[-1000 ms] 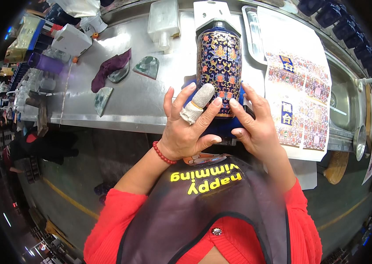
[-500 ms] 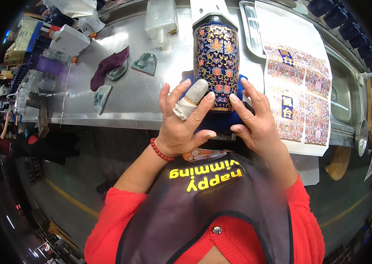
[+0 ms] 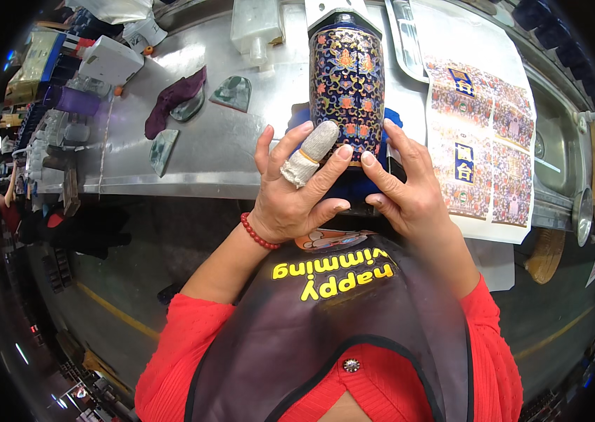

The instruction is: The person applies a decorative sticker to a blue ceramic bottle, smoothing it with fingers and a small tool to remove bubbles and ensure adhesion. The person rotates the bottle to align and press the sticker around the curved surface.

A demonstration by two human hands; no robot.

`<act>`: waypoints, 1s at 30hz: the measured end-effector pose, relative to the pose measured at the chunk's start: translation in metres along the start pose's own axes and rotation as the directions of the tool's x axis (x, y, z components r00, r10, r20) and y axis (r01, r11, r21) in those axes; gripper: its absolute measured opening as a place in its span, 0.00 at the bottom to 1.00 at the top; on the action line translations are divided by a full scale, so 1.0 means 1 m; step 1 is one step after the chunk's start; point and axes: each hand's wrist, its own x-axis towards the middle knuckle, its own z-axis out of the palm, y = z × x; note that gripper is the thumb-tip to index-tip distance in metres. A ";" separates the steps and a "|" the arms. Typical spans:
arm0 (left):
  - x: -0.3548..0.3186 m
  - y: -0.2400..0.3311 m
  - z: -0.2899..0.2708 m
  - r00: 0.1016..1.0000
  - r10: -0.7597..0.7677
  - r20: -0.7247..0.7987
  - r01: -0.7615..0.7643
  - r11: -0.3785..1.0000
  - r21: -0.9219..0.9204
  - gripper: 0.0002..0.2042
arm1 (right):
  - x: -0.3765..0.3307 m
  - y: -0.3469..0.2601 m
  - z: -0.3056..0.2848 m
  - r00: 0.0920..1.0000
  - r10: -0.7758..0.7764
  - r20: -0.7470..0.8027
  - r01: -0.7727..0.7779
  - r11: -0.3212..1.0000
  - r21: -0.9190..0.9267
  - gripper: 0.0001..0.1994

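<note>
A dark blue bottle [image 3: 347, 84] with a dense pattern of coloured flowers lies on its side, its neck pointing away from me. Blue cloth [image 3: 349, 187] shows beneath and around its near end. My left hand [image 3: 290, 190] rests fingertips on the left of that end, fingers spread. A grey fabric finger cover [image 3: 320, 142] with a yellow band sits on one of its fingers. On the other side, my right hand [image 3: 413, 186] has outstretched fingertips against the bottle's near right edge. Neither hand wraps around it. A white bracket [image 3: 317, 13] stands at the neck end.
Printed decal sheets [image 3: 477, 126] spread over the right side of the metal table [image 3: 216, 165], beside a metal tray [image 3: 404, 42] and a sink [image 3: 558, 133]. Leftward lie a purple cloth [image 3: 173, 102] and green marbled scraper-like pieces [image 3: 232, 93]. A translucent bottle [image 3: 255, 24] stands behind.
The bottle sits slightly higher in the picture, with more blue cloth showing at its right. My hands keep nearly the same pose at its near end.
</note>
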 end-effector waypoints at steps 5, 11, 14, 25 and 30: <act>0.002 -0.001 -0.002 1.000 0.025 0.010 -0.025 0.999 0.029 0.29 | -0.001 0.001 0.001 1.000 0.005 -0.006 -0.005 1.000 0.009 0.26; 0.001 0.001 -0.001 1.000 0.028 0.005 -0.028 0.998 0.055 0.29 | -0.001 0.001 0.002 1.000 -0.002 -0.010 0.002 1.000 0.016 0.26; 0.001 0.002 -0.001 0.999 0.040 0.009 -0.041 0.996 0.076 0.29 | 0.000 0.001 0.002 1.000 -0.004 -0.018 0.004 1.000 0.012 0.28; 0.008 0.014 -0.001 0.992 0.120 0.027 -0.122 0.987 0.106 0.30 | 0.004 0.000 -0.012 0.998 -0.011 0.056 0.008 0.999 0.050 0.34; 0.024 0.005 -0.008 0.999 -0.020 -0.044 0.021 1.000 0.004 0.35 | 0.032 0.014 -0.025 0.996 0.040 -0.082 -0.041 0.999 -0.015 0.35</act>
